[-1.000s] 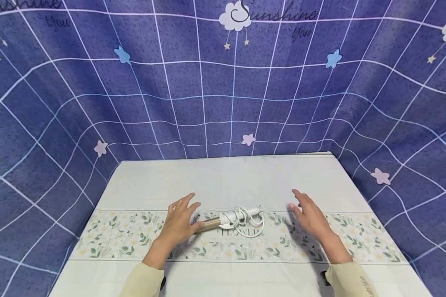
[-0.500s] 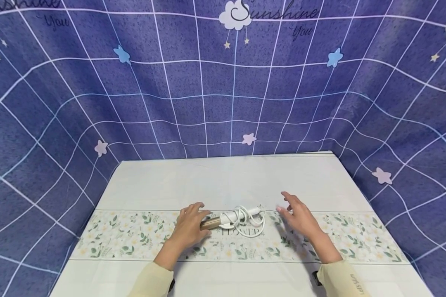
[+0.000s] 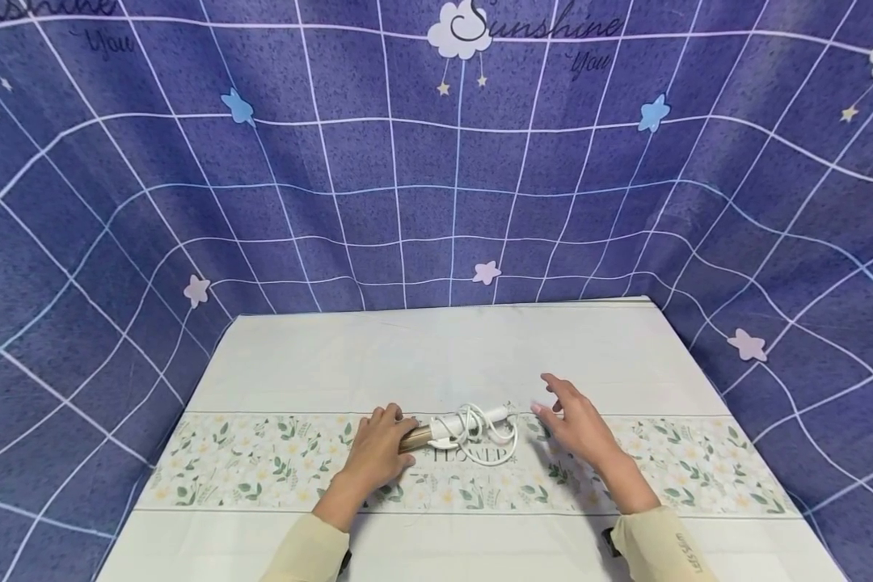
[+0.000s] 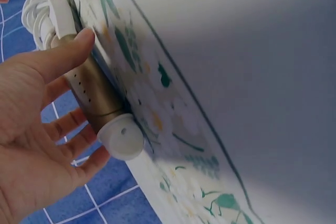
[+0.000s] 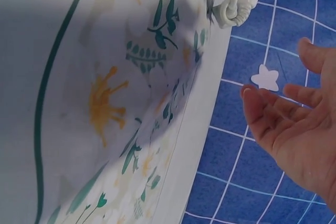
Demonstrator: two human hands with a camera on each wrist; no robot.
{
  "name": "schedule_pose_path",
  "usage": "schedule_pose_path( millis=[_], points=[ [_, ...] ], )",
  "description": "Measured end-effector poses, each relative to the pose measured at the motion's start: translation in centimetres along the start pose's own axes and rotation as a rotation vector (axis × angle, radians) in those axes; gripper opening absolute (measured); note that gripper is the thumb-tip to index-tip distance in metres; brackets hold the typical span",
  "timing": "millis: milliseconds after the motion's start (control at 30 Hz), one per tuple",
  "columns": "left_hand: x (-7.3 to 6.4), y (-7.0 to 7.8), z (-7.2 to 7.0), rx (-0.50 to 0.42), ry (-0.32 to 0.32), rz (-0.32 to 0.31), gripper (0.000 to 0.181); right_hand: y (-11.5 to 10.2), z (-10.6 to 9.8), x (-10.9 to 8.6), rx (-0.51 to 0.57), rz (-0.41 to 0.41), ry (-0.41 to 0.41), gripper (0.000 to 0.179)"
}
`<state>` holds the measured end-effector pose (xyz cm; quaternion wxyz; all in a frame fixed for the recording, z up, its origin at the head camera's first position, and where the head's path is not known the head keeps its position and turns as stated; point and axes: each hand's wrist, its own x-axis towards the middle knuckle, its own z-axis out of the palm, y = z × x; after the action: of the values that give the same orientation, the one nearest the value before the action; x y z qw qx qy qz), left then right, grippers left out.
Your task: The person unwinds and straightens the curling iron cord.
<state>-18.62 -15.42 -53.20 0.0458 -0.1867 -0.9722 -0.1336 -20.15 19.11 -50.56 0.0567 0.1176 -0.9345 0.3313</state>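
Observation:
A curling iron [image 3: 473, 422] with a white handle and a gold barrel [image 4: 97, 87] lies across the printed band of the table. Its white cord [image 3: 496, 459] is looped around the handle. My left hand [image 3: 374, 449] is at the barrel end, fingers bent round the far side and thumb along the near side. Beyond those fingers, the white end cap [image 4: 122, 137] shows in the left wrist view. To the right of the handle, my right hand [image 3: 580, 427] hovers with relaxed fingers, holding nothing; in the right wrist view the cord end [image 5: 236, 11] is beyond its thumb.
The white table cover [image 3: 444, 356] has a band of flowers and leaves [image 3: 247, 461] running across it. A blue gridded curtain [image 3: 422, 162] with stars and clouds encloses the back and both sides.
My left hand has moved right and down onto the gold barrel, its fingers bending in. My right hand has shifted left toward the handle. The curling iron has stayed where it was.

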Motion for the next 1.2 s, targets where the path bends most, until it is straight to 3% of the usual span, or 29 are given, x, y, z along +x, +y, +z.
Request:
schedule_pose_path(
  millis=[200, 567, 767, 1200],
  points=[
    [0.1, 0.4, 0.4, -0.009, 0.005, -0.002, 0.05, -0.3, 0.4, 0.2, -0.016, 0.01, 0.002, 0.06],
    [0.2, 1.0, 0.6, -0.055, 0.02, -0.026, 0.041, -0.7, 1.2, 0.4, 0.048, -0.001, -0.027, 0.059],
    [0.2, 1.3, 0.7, -0.042, 0.013, -0.06, 0.042, -1.0, 1.6, 0.5, 0.037, 0.022, -0.041, 0.059],
    [0.4, 2.5, 1.1, 0.007, 0.061, -0.128, 0.042, -1.4, 1.9, 0.4, 0.032, 0.063, -0.061, 0.058]
  ],
)
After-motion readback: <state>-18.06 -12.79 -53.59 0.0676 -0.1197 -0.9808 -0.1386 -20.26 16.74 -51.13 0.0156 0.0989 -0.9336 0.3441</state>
